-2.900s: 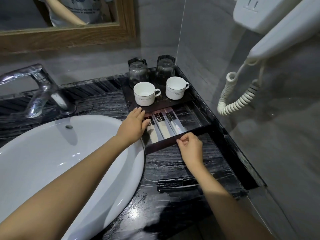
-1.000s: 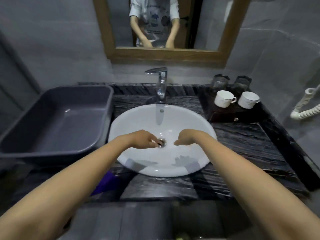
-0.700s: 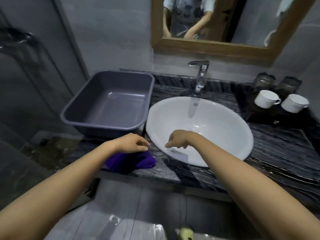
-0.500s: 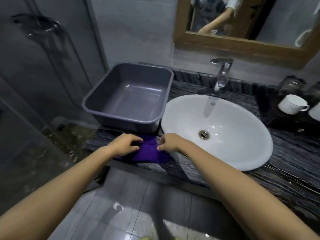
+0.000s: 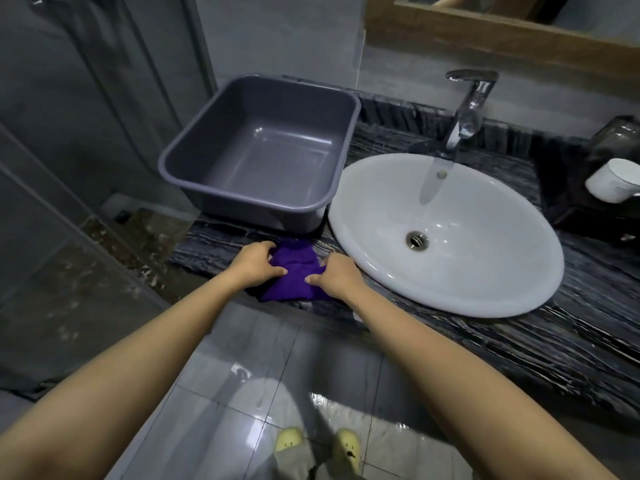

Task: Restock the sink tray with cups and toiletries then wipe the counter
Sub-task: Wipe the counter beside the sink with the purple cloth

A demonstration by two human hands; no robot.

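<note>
My left hand [image 5: 257,263] and right hand [image 5: 335,276] each pinch the purple cloth [image 5: 294,273] on the desk's [image 5: 519,341] near edge, between tub [image 5: 263,157] and sink [image 5: 446,233].

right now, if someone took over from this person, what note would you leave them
Left hand and right hand: both gripping the purple cloth at the counter's front edge, between the grey tub and the sink.
Tray: far right, one white cup and a glass visible; the rest is out of frame.
Done: restocking appears finished.
Left: wipe the counter.
</note>
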